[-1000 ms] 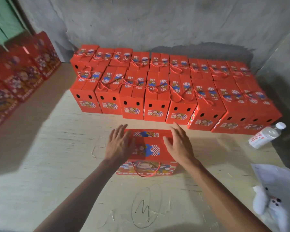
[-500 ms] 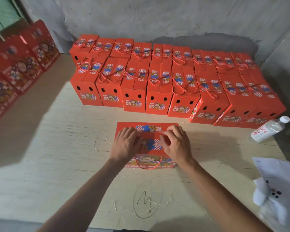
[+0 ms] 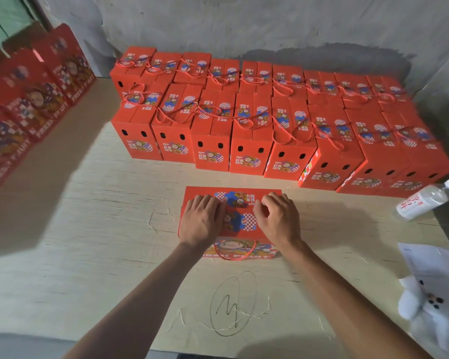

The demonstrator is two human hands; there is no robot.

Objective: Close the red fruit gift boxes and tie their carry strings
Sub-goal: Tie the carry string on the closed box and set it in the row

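- Two hands rest on the one box lying near the centre of the frame: the left hand (image 3: 202, 222) lies flat with straight fingers on the top flap, while the right hand (image 3: 278, 219) has its fingers curled at the flap's right part; whether they pinch anything cannot be told.
- That red gift box (image 3: 244, 230) sits on the counter (image 3: 88, 255), its carry string (image 3: 236, 255) hanging as a loop over the near face.
- Judged from this, the flap-closing step is in hand; next, the string likely needs drawing up and tying across the top.
- Contents are hidden, since the flaps cover the opening.
- Rows of finished boxes (image 3: 257, 120) stand across the upper middle, strings tied on top, insides unseen.
- At right lies a water bottle (image 3: 425, 199).
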